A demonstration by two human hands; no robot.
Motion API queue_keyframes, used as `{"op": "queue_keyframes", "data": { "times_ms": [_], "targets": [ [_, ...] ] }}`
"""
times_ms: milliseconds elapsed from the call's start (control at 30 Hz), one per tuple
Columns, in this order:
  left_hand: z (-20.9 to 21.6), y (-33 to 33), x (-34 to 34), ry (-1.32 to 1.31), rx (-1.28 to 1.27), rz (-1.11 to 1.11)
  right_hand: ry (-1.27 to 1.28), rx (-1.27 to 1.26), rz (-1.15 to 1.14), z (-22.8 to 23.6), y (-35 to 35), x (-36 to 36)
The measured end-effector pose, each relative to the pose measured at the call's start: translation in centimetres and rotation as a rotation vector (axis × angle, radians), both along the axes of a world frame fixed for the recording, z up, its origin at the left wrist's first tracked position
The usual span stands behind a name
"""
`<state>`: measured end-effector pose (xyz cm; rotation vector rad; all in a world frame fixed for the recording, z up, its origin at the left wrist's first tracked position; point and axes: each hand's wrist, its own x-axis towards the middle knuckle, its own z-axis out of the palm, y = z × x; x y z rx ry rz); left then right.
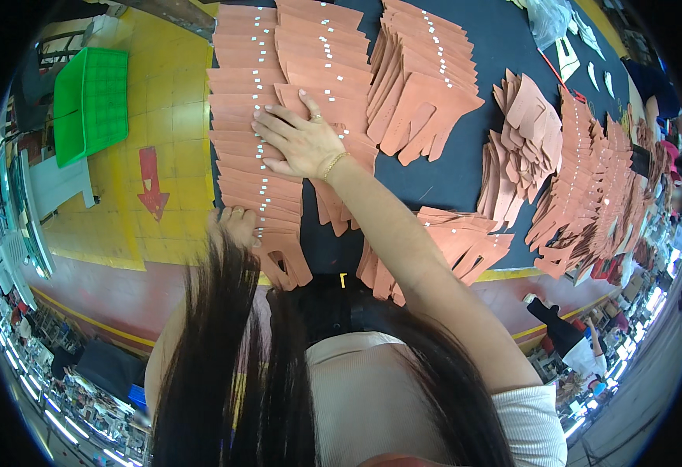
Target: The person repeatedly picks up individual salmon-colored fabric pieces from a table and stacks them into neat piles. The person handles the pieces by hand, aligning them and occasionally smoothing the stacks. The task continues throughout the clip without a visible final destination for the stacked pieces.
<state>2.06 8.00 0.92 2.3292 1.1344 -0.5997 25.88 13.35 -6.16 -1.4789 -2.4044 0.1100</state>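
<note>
A long overlapping row of salmon-coloured cut pieces (pixel 236 82), each with a small white sticker, runs along the left side of the dark table. My right hand (pixel 298 140) lies on this row, fingers spread, where it meets a second row (pixel 325 58). At the near end of the left row, my left hand (pixel 237 227) rests on its outer edge. Hair covers part of the left hand, and whether its fingers grip a piece is hidden. Below it, the nearest piece (pixel 286 261) shows a slot-shaped cutout.
More fanned stacks of salmon pieces (pixel 426 113) cover the table (pixel 426 183) to the right. A looser pile (pixel 527 124) lies beyond them. Clear plastic (pixel 547 23) sits at the far right. A green crate (pixel 92 105) stands left, beside a red floor arrow (pixel 152 183). Another person (pixel 586 350) is at lower right.
</note>
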Motion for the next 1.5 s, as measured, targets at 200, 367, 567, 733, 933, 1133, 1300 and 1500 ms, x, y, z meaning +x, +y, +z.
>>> {"op": "queue_keyframes", "data": {
  "times_ms": [200, 367, 567, 733, 933, 1133, 1300, 1500],
  "targets": [
    [0.1, 0.1, -0.2, -0.111, 0.034, -0.003, -0.028, -0.019, -0.018, 0.2, 0.1, -0.1],
    [0.1, 0.0, -0.5, -0.084, -0.008, 0.013, -0.017, 0.005, -0.025, -0.4, 0.1, -0.2],
    [0.4, -0.2, -0.6, -0.107, -0.019, 0.055, -0.059, 0.034, -0.045, 0.0, 0.0, -0.4],
    [0.2, -0.3, -1.0, -0.126, 0.004, 0.059, -0.152, 0.032, -0.049, -0.1, 0.1, -0.4],
    [0.0, -1.4, -1.5, -0.213, 0.060, 0.134, -0.136, 0.064, -0.047, 0.0, 0.1, -0.4],
    [0.1, -1.5, -1.2, -0.135, 0.053, 0.155, -0.135, 0.036, -0.052, 0.1, 0.0, -0.5],
    [1.0, -1.0, -0.9, -0.128, 0.007, 0.173, -0.144, 0.019, -0.052, 0.3, 0.0, -0.5],
    [0.9, -1.1, -0.8, -0.216, 0.170, 0.153, -0.115, 0.059, -0.020, -0.4, 0.0, -0.1]
  ]
}}
